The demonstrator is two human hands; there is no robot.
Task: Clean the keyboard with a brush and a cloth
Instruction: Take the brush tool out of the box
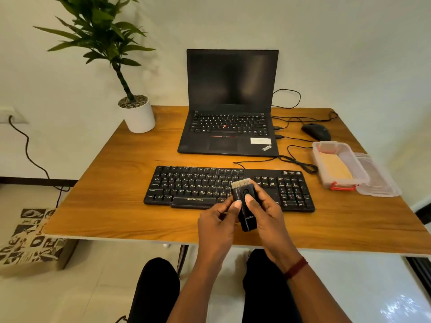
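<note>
On the bench (112, 187) lies the keyboard (198, 185); over its front edge our left hand (217, 221) and right hand (268, 213) grip the brush (245, 206), fingers (237, 205) curled. Brushing step starts; next, bristles must meet the keys

My left hand (218, 221) and right hand (264, 214) hold the black brush (245, 206) over the keyboard (200, 185). Yellow cloth (335, 167) sits at two o'clock.

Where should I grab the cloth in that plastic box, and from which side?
Pinch the cloth near its middle, coming straight down: it lies flat inside the open box, whose walls block every side approach. The lid is already off.
</note>
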